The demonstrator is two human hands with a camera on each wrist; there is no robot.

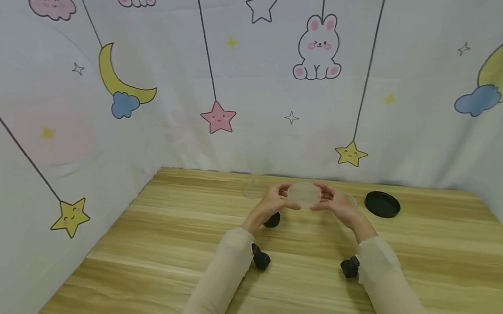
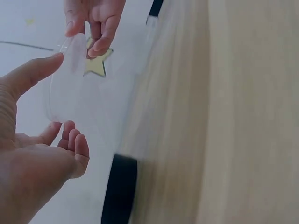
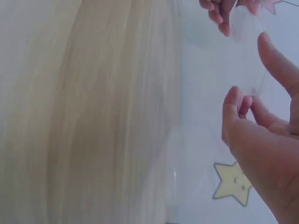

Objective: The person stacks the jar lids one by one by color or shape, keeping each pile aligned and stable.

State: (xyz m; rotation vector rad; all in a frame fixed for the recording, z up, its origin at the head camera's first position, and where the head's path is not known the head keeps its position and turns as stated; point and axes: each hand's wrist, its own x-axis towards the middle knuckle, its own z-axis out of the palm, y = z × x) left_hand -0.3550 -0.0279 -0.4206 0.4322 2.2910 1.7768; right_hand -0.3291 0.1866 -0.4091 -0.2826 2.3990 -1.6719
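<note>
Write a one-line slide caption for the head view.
Left hand and right hand hold a translucent round piece between them over a wood-grain table, a shallow black dish to their right.

Passage between sleeves [image 1: 219, 269] over tabletop [image 1: 299, 296]; wall [image 1: 270, 148] blocks beyond hands [image 1: 336, 203], black dish [image 1: 382, 204] to right

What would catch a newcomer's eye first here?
Probably the cartoon backdrop behind the table, with its winking bunny. Next, the translucent round piece held between the left hand and right hand. The black round dish stands out farther right on the wood.
</note>
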